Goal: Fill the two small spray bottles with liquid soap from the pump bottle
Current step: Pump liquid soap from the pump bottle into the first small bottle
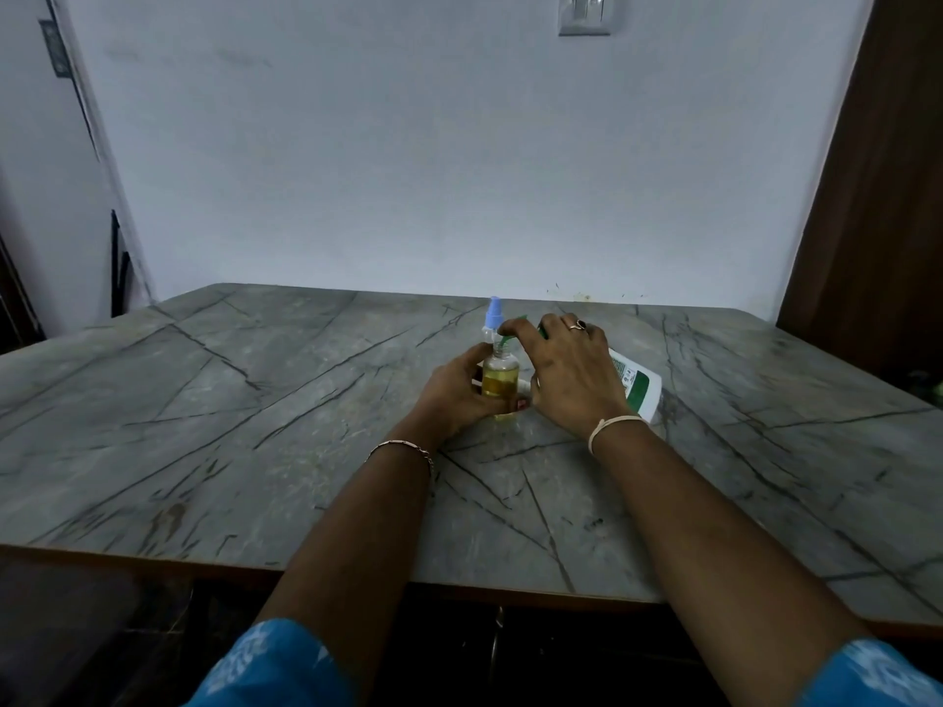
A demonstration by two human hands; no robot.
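We are pumping: our left hand (462,395) wraps the open spray bottle (500,376), mid-table toward the far edge, nearly full of amber soap. Our right hand (564,372) presses the pump bottle (635,387)'s green nozzle (505,340) above its mouth. Behind stands a blue-capped spray bottle (494,318). Next, we judge: recap this one.

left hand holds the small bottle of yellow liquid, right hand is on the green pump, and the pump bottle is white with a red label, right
Not quite: in the head view the pump bottle is white with a green label, not red. The left hand does hold the small bottle of yellow liquid, with the right hand on the green pump.
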